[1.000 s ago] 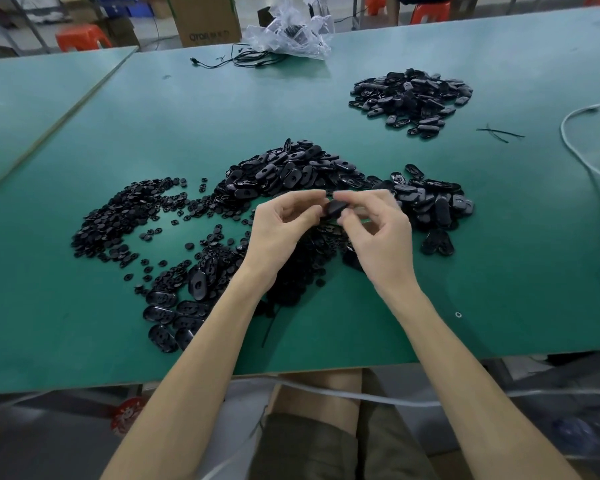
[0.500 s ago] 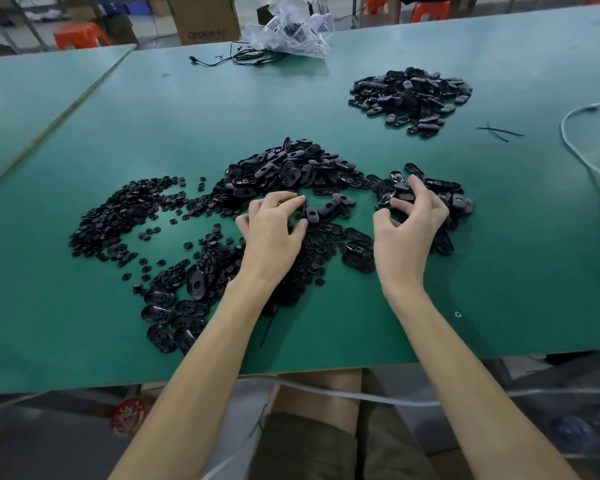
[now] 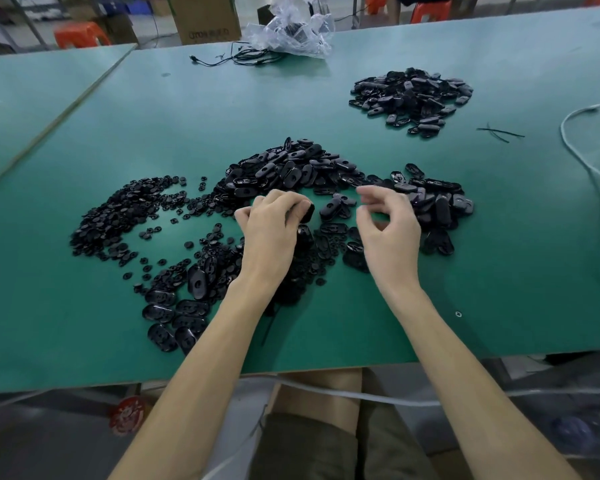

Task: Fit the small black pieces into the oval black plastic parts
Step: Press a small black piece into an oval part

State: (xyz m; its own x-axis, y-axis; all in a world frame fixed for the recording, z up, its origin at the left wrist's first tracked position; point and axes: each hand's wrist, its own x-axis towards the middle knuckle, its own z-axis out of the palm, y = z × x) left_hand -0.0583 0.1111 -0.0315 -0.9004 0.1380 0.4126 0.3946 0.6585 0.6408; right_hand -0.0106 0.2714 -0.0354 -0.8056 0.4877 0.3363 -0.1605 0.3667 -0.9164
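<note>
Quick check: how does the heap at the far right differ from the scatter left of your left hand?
The far heap is oval parts; the left scatter is much smaller roundish pieces. The far heap is compact; the left scatter is loose, with strays trailing over the green table. The far heap lies well past the left hand; the left scatter lies beside it. Both are black plastic.
</note>
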